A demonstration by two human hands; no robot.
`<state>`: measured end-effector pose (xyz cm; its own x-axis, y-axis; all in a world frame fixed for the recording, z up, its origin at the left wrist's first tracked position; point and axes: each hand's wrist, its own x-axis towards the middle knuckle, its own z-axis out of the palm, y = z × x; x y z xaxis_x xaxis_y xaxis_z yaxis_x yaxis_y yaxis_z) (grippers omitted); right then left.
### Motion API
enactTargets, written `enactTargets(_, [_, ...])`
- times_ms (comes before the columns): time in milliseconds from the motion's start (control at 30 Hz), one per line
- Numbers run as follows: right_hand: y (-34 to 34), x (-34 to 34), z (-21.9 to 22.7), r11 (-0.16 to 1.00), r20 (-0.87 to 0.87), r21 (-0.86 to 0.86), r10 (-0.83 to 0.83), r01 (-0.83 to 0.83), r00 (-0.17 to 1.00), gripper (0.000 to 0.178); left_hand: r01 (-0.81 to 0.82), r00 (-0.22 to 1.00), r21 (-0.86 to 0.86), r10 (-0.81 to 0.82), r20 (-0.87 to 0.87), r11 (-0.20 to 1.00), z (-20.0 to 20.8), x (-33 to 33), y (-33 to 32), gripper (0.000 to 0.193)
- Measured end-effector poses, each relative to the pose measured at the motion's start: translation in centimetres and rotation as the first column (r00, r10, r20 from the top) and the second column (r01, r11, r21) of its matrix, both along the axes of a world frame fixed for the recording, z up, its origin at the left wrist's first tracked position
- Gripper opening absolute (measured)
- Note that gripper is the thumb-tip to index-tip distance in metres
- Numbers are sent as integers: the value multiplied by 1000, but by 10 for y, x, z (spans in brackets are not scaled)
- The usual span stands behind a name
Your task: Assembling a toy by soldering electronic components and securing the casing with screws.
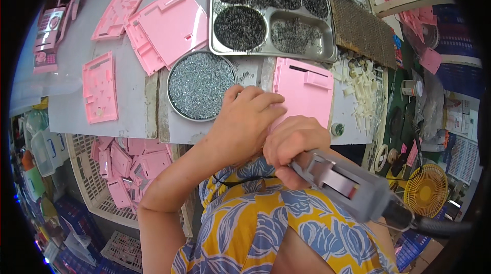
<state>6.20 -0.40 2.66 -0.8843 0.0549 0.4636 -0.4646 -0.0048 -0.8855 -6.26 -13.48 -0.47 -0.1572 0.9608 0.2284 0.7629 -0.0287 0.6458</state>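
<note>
Your left hand lies flat on the pink plastic panel at the near edge of the counter, fingers pressed together and curved over the panel's lower left corner. Your right hand is wrapped tight round the grey electric screwdriver, fingers closed on its body; the tip is hidden behind both hands, so can't tell if it's seated on a screw.

To do this step well, I'd say: keep the left palm pinning the panel so it doesn't slide off the counter edge. Hold the driver upright over the hole, not tilted, or the screw likely cams out and scars the plastic. Watch the cable trailing right; don't let it drag the tool.

The round tin of small screws sits just left of the panel, touching reach. The steel divided tray of screws is behind it. More pink panels lie spread far left, and a crate of them stands below the counter.
</note>
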Motion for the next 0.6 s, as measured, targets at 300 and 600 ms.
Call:
enactTargets(300, [69, 27, 103, 762, -274, -590, 120, -265, 954, 25, 116, 913, 101, -66, -402, 988, 6, 18, 133, 31])
enactTargets(600, [120, 58, 91, 837, -245, -532, -9, -127, 969, 33, -416, 904, -371, 420, -72, 830, 98, -80, -137, 38])
